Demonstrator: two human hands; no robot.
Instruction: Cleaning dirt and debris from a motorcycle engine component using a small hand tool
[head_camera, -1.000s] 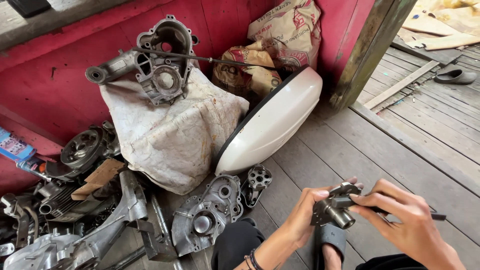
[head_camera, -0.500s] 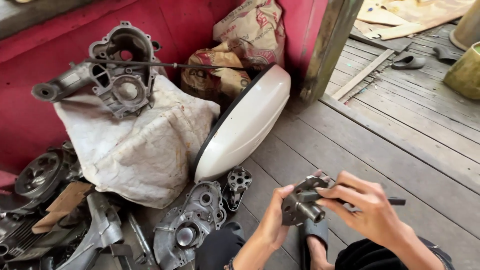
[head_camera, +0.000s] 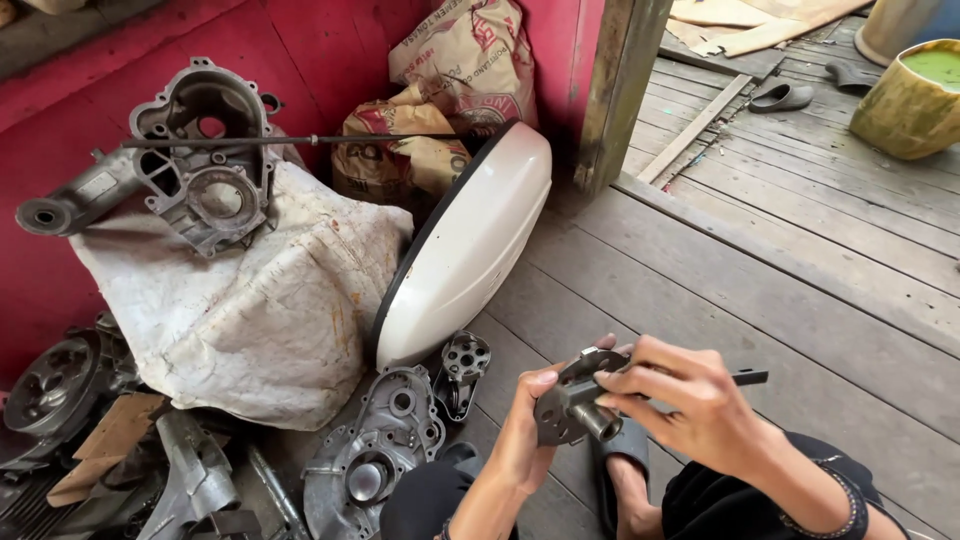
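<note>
Both hands grasp 1 dull grey metal part (head_camera: 575, 408) (a round flange with a stubby shaft) low over the weathered plank floor (head_camera: 760, 290). The left hand (head_camera: 525, 435) fingers clench its rim; the right hand (head_camera: 690, 400) wraps its top, hiding a dark rod (head_camera: 750, 377) behind. A cast aluminium casing (head_camera: 375, 460) lies just beside.

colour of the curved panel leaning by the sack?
White, glossy, with a dark edge: the curved panel beside the sack, clear in the head view.
</note>
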